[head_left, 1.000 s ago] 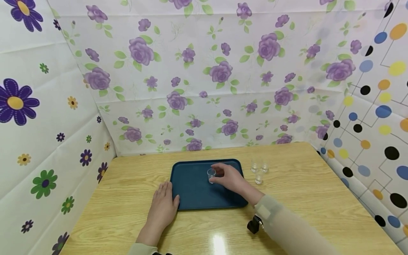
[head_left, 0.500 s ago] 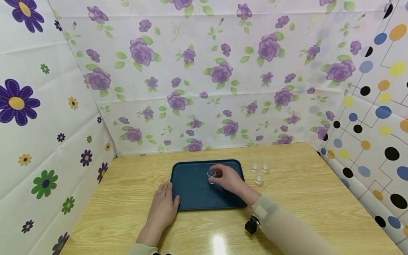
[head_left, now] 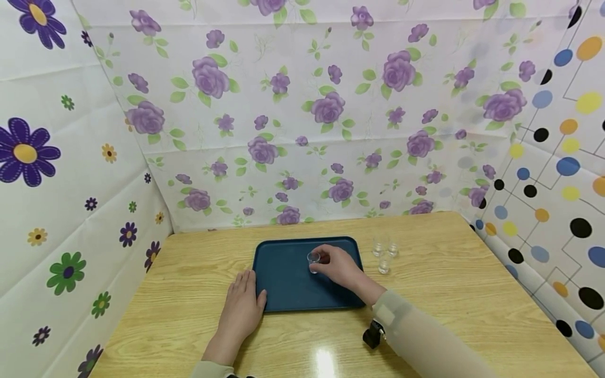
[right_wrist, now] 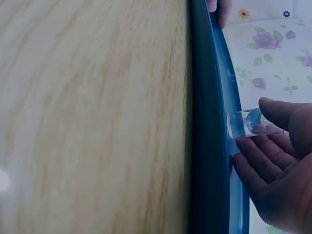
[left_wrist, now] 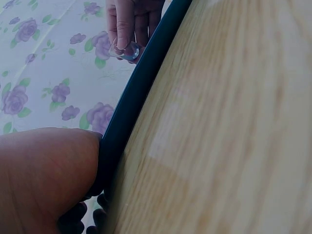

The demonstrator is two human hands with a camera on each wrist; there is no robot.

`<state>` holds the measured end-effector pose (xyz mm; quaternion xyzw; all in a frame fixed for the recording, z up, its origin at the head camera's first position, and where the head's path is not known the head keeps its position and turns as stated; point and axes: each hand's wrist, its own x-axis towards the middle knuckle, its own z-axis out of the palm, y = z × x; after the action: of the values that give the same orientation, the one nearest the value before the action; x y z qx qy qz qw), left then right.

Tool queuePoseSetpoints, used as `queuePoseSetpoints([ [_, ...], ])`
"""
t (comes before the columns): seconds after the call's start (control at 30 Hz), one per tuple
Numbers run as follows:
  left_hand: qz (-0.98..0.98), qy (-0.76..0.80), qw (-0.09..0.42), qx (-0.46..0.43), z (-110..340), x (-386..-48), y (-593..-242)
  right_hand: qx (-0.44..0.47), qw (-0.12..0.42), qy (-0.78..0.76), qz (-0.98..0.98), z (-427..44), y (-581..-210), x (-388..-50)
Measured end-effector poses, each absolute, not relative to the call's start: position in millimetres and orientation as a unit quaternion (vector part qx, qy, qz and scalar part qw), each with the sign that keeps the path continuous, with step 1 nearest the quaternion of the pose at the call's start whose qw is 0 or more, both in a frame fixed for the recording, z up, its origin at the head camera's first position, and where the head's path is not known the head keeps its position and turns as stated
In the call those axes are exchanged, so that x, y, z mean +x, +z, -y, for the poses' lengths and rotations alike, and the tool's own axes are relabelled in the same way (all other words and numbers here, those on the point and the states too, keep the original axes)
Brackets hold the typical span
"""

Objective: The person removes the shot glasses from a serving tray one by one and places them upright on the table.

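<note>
A small clear shot glass (head_left: 313, 262) stands upright on the dark blue tray (head_left: 283, 294), a little right of its middle. My right hand (head_left: 337, 266) pinches it between thumb and fingers from the right side. In the right wrist view the glass (right_wrist: 243, 124) has its base at the tray's surface, the thumb on one side and the fingers on the other. With fingers straight, my left hand (head_left: 242, 304) rests at the tray's left edge, its thumb touching the rim. The left wrist view shows the tray's rim (left_wrist: 127, 109) against that hand.
Right of the tray, several more clear shot glasses (head_left: 384, 264) stand close together on the wooden table (head_left: 449, 283). Flowered cloth (head_left: 302, 173) hangs behind the table, and patterned cloths hang at both sides. A dark wrist camera (head_left: 373, 335) sits under the right sleeve.
The right forearm and its wrist camera have shifted slightly left. The glass stays in the right hand at nearly the same place. My left hand has not moved.
</note>
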<state>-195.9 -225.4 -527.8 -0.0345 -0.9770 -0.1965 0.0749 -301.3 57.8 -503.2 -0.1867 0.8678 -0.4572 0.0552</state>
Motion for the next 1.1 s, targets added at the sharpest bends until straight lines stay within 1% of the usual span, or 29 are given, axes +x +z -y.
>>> queuePoseSetpoints([
  [0.47, 0.976, -0.204, 0.075, -0.035, 225, -195, -525, -0.19, 0.041, -0.463, -0.865, -78, -494, -294],
  [0.73, 0.969, -0.219, 0.105, -0.046, 225, -195, -529, -0.175, 0.04, -0.476, -0.861, -96, -482, -288],
  [1.1, 0.976, -0.201, 0.078, -0.038, 225, -195, -525, -0.171, 0.022, -0.467, -0.867, -130, -468, -281],
])
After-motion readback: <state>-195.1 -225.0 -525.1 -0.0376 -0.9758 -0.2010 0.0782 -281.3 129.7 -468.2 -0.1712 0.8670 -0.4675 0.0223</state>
